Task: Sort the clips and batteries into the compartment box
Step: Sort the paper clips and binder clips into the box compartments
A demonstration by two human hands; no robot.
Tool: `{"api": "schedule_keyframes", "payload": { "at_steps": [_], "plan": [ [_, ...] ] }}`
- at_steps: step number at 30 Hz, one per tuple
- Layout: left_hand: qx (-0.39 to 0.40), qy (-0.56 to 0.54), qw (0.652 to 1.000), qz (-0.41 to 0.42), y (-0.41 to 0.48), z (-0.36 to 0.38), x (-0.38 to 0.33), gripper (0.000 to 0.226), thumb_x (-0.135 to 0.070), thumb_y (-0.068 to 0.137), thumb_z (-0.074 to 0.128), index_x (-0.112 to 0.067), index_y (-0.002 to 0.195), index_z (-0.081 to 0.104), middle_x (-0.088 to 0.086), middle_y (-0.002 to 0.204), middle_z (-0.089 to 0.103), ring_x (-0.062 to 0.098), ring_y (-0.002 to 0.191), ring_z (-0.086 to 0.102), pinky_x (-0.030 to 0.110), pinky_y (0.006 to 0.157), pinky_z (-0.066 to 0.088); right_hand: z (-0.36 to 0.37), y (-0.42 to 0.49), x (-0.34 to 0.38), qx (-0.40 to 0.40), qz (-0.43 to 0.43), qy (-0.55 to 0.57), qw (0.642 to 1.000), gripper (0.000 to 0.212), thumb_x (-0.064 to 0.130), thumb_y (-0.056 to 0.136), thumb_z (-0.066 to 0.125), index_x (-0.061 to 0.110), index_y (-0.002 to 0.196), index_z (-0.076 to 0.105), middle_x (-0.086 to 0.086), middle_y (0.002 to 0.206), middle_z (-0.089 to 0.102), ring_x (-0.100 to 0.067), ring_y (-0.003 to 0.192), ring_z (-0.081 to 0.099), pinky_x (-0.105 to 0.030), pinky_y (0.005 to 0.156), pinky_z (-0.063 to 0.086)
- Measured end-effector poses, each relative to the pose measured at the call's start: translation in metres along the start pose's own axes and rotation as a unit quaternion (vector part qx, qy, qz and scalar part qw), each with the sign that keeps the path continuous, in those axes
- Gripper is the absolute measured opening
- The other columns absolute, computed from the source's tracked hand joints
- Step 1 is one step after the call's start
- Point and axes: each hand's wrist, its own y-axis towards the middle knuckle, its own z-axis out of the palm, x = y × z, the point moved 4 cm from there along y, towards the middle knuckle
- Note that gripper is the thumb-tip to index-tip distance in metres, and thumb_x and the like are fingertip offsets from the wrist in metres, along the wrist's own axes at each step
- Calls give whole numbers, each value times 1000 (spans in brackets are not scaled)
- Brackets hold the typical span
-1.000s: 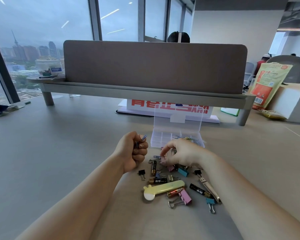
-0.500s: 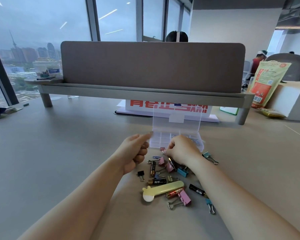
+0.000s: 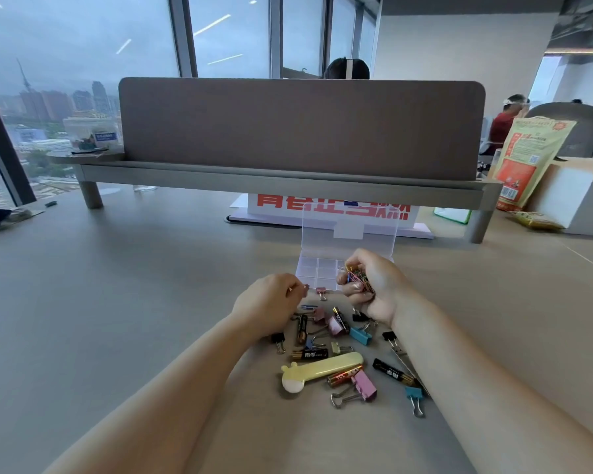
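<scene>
The right hand [image 3: 377, 289] clutched a tangle of paper clips [image 3: 356, 280], the compartment box [image 3: 314, 268] just beyond it. They were light, springy wire, probably best cupped. The left hand [image 3: 267, 304] was curled; I couldn't tell whether it held anything.

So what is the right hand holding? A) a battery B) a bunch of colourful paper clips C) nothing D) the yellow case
B: the right hand grips a tangle of colourful paper clips, close by the open compartment box.

Five batteries [image 3: 309, 354] lie before the one compartment box [image 3: 317, 268]. Roughly eleven binder clips [image 3: 363, 386], one yellow case [image 3: 322, 372].
</scene>
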Motion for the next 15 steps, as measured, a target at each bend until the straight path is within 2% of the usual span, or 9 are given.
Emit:
{"api": "schedule_keyframes", "payload": {
  "at_steps": [3,6,9,13,15],
  "plan": [
    [10,39,999,12,-2,1,-2,15,-44,89,55,-33,97,62,-14,78,55,10,75,53,25,58,40,-1,1,-2,23,13,54,998,9,12,85,39,12,76,37,-6,68,44,-5,35,33,-13,27,20],
    [15,22,1000,15,0,0,-1,7,-41,86,62,-34,86,59,-13,70,51,5,65,49,24,52,36,-3,0,-1,18,4,56,998,12,12,85,39,12,73,38,-6,67,44,-6,34,32,-13,27,19],
    [30,18,999,7,2,2,-3,8,-38,87,61,-31,83,59,-14,70,49,5,65,47,24,52,36,-3,2,-2,17,3,47,999,10,12,85,39,12,75,38,-6,67,44,-6,34,33,-13,27,20],
    [28,52,998,2,1,2,-5,9,-36,90,53,-28,88,57,-11,85,55,12,81,54,26,63,42,-5,-2,-1,22,-5,93,995,9,8,79,37,11,71,38,-7,65,44,-7,35,33,-12,28,20],
    [18,-5,1000,-9,2,1,-5,15,-32,91,51,-19,86,58,-5,83,58,14,77,54,27,63,43,-6,-5,2,34,-15,137,990,4,9,71,39,12,68,39,-8,65,44,-8,34,33,-12,28,21]
  ]
}}
